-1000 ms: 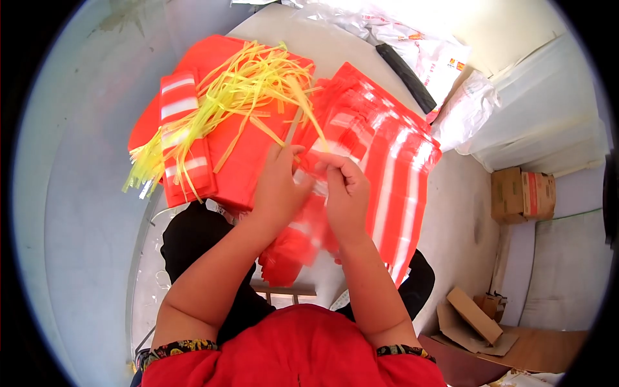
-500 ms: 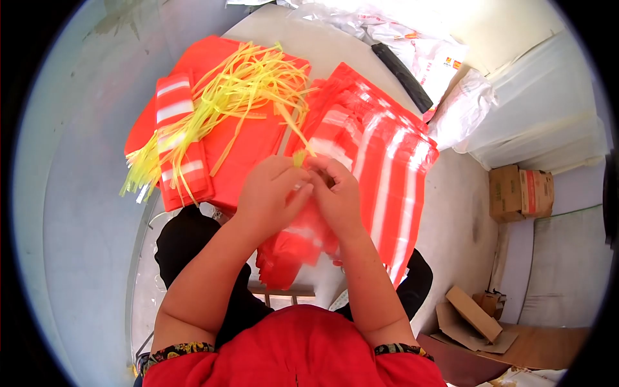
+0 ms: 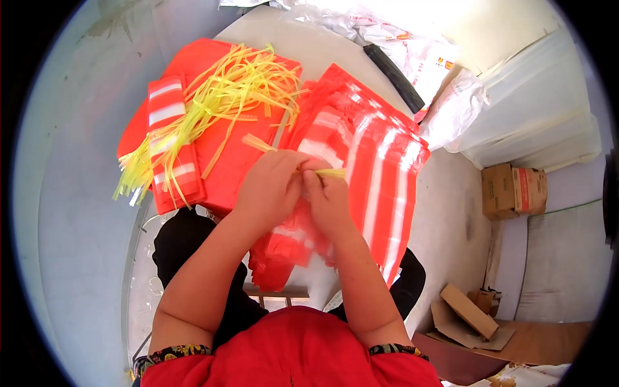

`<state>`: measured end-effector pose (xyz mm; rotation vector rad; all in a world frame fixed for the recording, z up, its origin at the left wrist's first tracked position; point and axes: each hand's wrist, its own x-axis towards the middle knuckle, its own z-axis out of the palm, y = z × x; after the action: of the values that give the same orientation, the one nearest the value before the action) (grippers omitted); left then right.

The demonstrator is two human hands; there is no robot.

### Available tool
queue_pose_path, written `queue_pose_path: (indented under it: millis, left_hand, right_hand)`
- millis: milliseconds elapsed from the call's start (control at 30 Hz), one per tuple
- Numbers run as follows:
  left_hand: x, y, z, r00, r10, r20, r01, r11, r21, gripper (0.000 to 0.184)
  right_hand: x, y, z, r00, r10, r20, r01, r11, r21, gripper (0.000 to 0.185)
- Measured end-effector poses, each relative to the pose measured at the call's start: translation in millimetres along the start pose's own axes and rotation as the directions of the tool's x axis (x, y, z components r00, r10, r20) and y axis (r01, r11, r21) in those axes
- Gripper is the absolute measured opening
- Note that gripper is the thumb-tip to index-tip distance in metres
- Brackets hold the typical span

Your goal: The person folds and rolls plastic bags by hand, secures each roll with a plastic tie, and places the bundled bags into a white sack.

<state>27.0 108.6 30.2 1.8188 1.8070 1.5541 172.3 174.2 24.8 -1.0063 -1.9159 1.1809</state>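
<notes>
My left hand (image 3: pixel 272 184) and my right hand (image 3: pixel 327 201) meet in the middle, fingers closed. Between them runs a yellow plastic strip (image 3: pixel 331 173), with one end poking out past each hand. Below my fingers hangs a gathered red-and-white plastic sheet or bag (image 3: pixel 287 242); its top is hidden by the hands. To the right lies a stack of red-and-white striped plastic bags (image 3: pixel 377 161). A loose bundle of yellow strips (image 3: pixel 225 97) rests to the left, across a folded striped piece (image 3: pixel 169 109) and a red plastic pile (image 3: pixel 242 148).
A black bar-shaped item (image 3: pixel 394 79) lies at the table's (image 3: pixel 309 32) back, beside white printed plastic bags (image 3: pixel 412 55). Cardboard boxes (image 3: pixel 509 191) stand at the right wall. Cardboard pieces (image 3: pixel 467 316) lie lower right. My knees are under the work.
The yellow strip now stretches out on both sides of my hands, where before only a short end showed on top. My right hand has turned inward and the fingers have closed together.
</notes>
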Motion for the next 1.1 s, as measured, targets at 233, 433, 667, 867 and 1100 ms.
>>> queue_pose_path:
  millis: [233, 433, 667, 867, 1100]
  left_hand:
    - [2.3, -3.0, 1.5, 0.999, -0.035, -0.014, 0.034, 0.999, -0.034, 0.01]
    - [6.0, -5.3, 4.9, 0.992, 0.094, 0.083, -0.109, 0.974, 0.2, 0.011]
    - [9.2, -6.1, -1.2, 0.981, 0.183, 0.059, -0.191, 0.963, 0.192, 0.013]
    - [14.4, -4.5, -1.2, 0.982, 0.19, -0.013, -0.186, 0.973, 0.139, 0.013]
    - [9.7, -11.7, 2.6, 0.998, 0.015, 0.053, -0.018, 0.999, 0.044, 0.01]
  right_hand:
    - [-8.2, -6.8, -2.8, 0.999, -0.003, -0.046, 0.009, 0.99, 0.14, 0.018]
    - [-2.8, -3.5, -20.7, 0.841, -0.541, 0.028, 0.451, 0.67, -0.59, 0.026]
    - [1.4, -19.6, -27.7, 0.9, -0.433, 0.045, 0.367, 0.701, -0.611, 0.015]
    - [1.4, -19.1, -38.4, 0.983, -0.055, 0.174, 0.093, 0.971, -0.221, 0.01]
    - [-0.5, -18.0, -28.8, 0.987, -0.159, 0.026, 0.159, 0.932, -0.327, 0.013]
